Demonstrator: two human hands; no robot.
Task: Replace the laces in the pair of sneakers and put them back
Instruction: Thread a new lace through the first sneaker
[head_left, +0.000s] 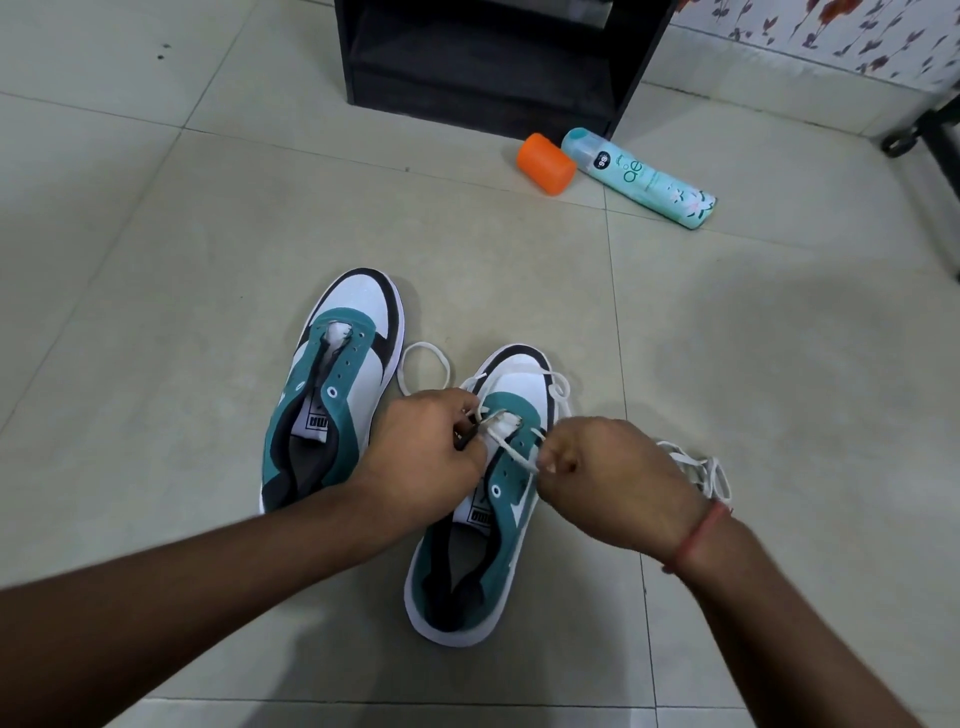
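Near the middle of the pale tiled floor (156, 249), 2 teal-and-white sneakers are sitting side by side. The left hand (426, 441) and right hand (613, 483) are each pinching the flat white lace (511, 449) over the right sneaker (483, 519) (the left sneaker (332, 395) is laceless).

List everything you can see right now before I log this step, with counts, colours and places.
sneakers: two, teal, white and black, on the floor tiles; the left one has bare eyelets
white lace: one, being threaded through the right sneaker's front eyelets
loose lace: one, white, bunched right of that sneaker
spray can: one, light teal, lying near the cabinet
orange cap: one, beside the can
black cabinet: one, top centre
left hand: pinches the lace
right hand: pinches the lace; reddish thread on the wrist
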